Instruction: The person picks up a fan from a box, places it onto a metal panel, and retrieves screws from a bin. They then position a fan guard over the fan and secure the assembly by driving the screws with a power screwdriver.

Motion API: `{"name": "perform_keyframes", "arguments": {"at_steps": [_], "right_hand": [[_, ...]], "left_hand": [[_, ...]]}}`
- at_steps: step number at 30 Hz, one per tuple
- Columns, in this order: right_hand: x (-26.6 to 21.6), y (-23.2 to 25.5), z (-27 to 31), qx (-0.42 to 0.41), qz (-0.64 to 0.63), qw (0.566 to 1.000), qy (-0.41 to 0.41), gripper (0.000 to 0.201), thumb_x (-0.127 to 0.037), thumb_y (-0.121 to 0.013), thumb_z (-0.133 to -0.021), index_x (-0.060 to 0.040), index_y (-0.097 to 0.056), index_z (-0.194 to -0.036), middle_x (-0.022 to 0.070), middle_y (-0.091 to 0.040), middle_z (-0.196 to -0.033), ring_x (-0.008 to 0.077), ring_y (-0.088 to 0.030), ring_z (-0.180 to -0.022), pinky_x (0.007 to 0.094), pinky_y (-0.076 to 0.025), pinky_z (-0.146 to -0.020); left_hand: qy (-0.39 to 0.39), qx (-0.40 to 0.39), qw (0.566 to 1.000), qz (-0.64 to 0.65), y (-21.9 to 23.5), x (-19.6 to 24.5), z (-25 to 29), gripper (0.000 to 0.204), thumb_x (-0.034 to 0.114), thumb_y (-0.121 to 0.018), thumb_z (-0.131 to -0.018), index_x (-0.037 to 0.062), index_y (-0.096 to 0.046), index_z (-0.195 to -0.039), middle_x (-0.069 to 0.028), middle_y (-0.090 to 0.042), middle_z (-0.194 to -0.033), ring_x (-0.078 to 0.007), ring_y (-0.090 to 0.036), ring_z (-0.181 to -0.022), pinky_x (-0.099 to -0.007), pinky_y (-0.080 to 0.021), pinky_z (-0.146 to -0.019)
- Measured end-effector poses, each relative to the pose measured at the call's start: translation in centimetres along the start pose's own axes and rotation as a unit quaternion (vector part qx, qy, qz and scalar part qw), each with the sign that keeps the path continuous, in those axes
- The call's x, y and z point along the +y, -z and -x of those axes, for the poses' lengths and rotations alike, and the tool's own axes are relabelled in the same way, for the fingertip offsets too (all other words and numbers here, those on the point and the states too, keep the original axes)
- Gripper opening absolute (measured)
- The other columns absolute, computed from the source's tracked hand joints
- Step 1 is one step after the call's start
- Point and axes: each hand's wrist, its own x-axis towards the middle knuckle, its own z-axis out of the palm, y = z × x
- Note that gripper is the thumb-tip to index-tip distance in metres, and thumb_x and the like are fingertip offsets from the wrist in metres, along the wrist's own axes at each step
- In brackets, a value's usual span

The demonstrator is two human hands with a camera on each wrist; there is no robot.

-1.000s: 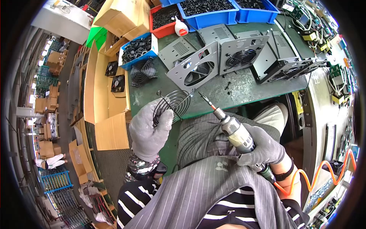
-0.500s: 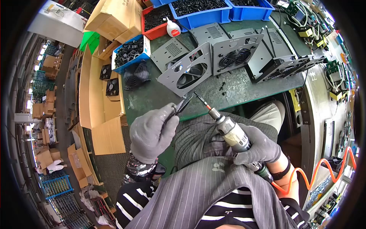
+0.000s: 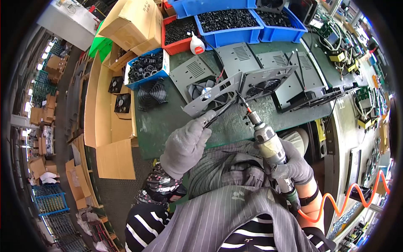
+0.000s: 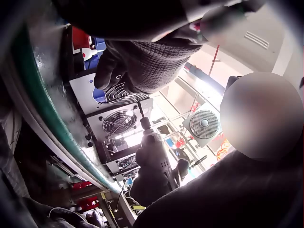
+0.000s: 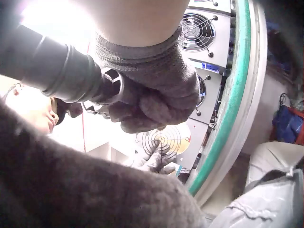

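My gloved left hand [image 3: 184, 147] pinches a round black wire fan guard, seen nearly edge-on in the head view and as rings [image 5: 161, 140] in the right wrist view. The guard's far end overlaps the grey metal panel [image 3: 218, 94], which leans in front of a black fan [image 3: 208, 93]. In my gloved right hand [image 3: 294, 164] I grip a power screwdriver [image 3: 268, 145] with an orange coiled hose [image 3: 336, 210]. Its thin bit [image 3: 243, 102] points up at the guard's far end, close to the panel edge.
More grey panels with fan guards [image 3: 264, 86] stand at the right on the green table [image 3: 168, 130]. Stacked fan guards [image 3: 152, 94] lie at the left, beside a cardboard box [image 3: 96, 113] holding fans. Blue bins [image 3: 228, 38] of small black parts and a white bottle [image 3: 197, 45] line the back.
My left hand has turned the fan guard from face-on to edge-on and carried it forward to the panel. The screwdriver has shifted slightly right, its bit staying by the guard's end. The head view has tilted.
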Motion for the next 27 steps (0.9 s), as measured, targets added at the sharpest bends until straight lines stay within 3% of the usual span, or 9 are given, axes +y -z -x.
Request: {"name": "perform_keyframes", "arguments": {"at_steps": [5, 9, 11, 14, 16, 18, 19, 24, 27], "right_hand": [[-0.6, 0.2, -0.8, 0.018, 0.025, 0.999, -0.012, 0.088, -0.026, -0.084, -0.057, 0.0041, -0.046, -0.131, 0.0010, -0.058, -0.095, 0.0091, -0.052, -0.082, 0.0222, -0.043, -0.074], [-0.7, -0.1, -1.4, 0.033, 0.043, 0.999, -0.008, 0.085, -0.030, -0.085, -0.057, 0.0037, -0.048, -0.126, -0.0004, -0.057, -0.084, 0.0081, -0.051, -0.072, 0.0217, -0.042, -0.066], [-0.6, 0.0, -1.4, 0.031, 0.042, 0.998, -0.022, 0.085, -0.031, -0.086, -0.057, 0.0034, -0.048, -0.125, 0.0001, -0.058, -0.085, 0.0084, -0.052, -0.072, 0.0221, -0.043, -0.066], [-0.9, -0.2, -1.5, 0.028, 0.014, 0.999, -0.042, 0.087, -0.031, -0.087, -0.056, 0.0035, -0.048, -0.125, 0.0005, -0.058, -0.085, 0.0085, -0.052, -0.073, 0.0224, -0.043, -0.067], [-0.4, -0.2, -1.8, 0.034, 0.004, 0.999, -0.041, 0.088, -0.030, -0.088, -0.055, 0.0036, -0.047, -0.126, 0.0006, -0.058, -0.085, 0.0082, -0.052, -0.072, 0.0222, -0.043, -0.066], [-0.3, -0.2, -1.7, 0.041, -0.006, 0.999, -0.035, 0.089, -0.029, -0.088, -0.055, 0.0037, -0.047, -0.126, 0.0007, -0.058, -0.085, 0.0079, -0.052, -0.072, 0.0220, -0.043, -0.065], [-0.3, -0.2, -1.5, 0.037, -0.022, 0.998, -0.045, 0.090, -0.027, -0.088, -0.055, 0.0038, -0.045, -0.128, 0.0008, -0.058, -0.084, 0.0078, -0.053, -0.070, 0.0215, -0.043, -0.064], [-0.5, -0.5, -1.5, 0.047, -0.039, 0.997, -0.055, 0.092, -0.018, -0.088, -0.054, 0.0026, -0.041, -0.131, 0.0020, -0.058, -0.082, 0.0080, -0.053, -0.065, 0.0212, -0.044, -0.059], [-0.3, -0.4, -1.3, 0.042, -0.049, 0.996, -0.065, 0.089, -0.016, -0.087, -0.054, 0.0018, -0.043, -0.129, 0.0033, -0.059, -0.081, 0.0099, -0.055, -0.065, 0.0226, -0.045, -0.059]], "left_hand": [[0.020, 0.007, 1.000, -0.012, -0.4, -0.4, -0.7, 0.029, 0.007, -0.063, -0.087, 0.0013, -0.061, -0.115, -0.0124, -0.067, -0.078, -0.0234, -0.065, -0.063, -0.0324, -0.050, -0.058], [-0.018, 0.027, 0.999, -0.024, 0.4, -1.7, -0.3, 0.026, 0.004, -0.065, -0.082, 0.0038, -0.065, -0.108, -0.0103, -0.065, -0.073, -0.0241, -0.064, -0.059, -0.0326, -0.050, -0.056], [-0.030, -0.065, 0.996, -0.046, 1.5, -3.9, 0.4, 0.017, 0.005, -0.063, -0.078, 0.0100, -0.066, -0.094, -0.0092, -0.068, -0.090, -0.0261, -0.066, -0.072, -0.0359, -0.053, -0.062], [-0.061, 0.023, 0.991, -0.116, 2.5, -5.1, -0.8, 0.016, 0.004, -0.062, -0.074, 0.0107, -0.066, -0.088, -0.0075, -0.067, -0.089, -0.0264, -0.066, -0.076, -0.0367, -0.053, -0.065], [-0.044, 0.002, 0.993, -0.108, 2.6, -6.2, -2.4, 0.015, 0.010, -0.066, -0.076, 0.0122, -0.067, -0.090, -0.0052, -0.066, -0.095, -0.0268, -0.064, -0.091, -0.0393, -0.053, -0.075], [-0.155, -0.020, 0.975, -0.157, 2.3, -6.3, -4.1, 0.017, 0.019, -0.069, -0.076, 0.0143, -0.068, -0.092, -0.0037, -0.064, -0.102, -0.0258, -0.059, -0.104, -0.0416, -0.049, -0.085], [-0.147, -0.059, 0.971, -0.179, 2.0, -6.5, -4.3, 0.020, 0.026, -0.071, -0.075, 0.0174, -0.069, -0.092, -0.0020, -0.062, -0.109, -0.0258, -0.054, -0.113, -0.0427, -0.046, -0.091], [-0.166, -0.112, 0.953, -0.227, 1.5, -7.9, -5.9, 0.039, 0.032, -0.077, -0.068, 0.0168, -0.068, -0.102, -0.0040, -0.059, -0.119, -0.0280, -0.054, -0.114, -0.0427, -0.044, -0.096], [-0.177, -0.126, 0.952, -0.215, 1.8, -7.9, -6.3, 0.010, 0.022, -0.065, -0.079, 0.0176, -0.066, -0.087, -0.0035, -0.061, -0.116, -0.0276, -0.054, -0.115, -0.0418, -0.047, -0.093]]}}
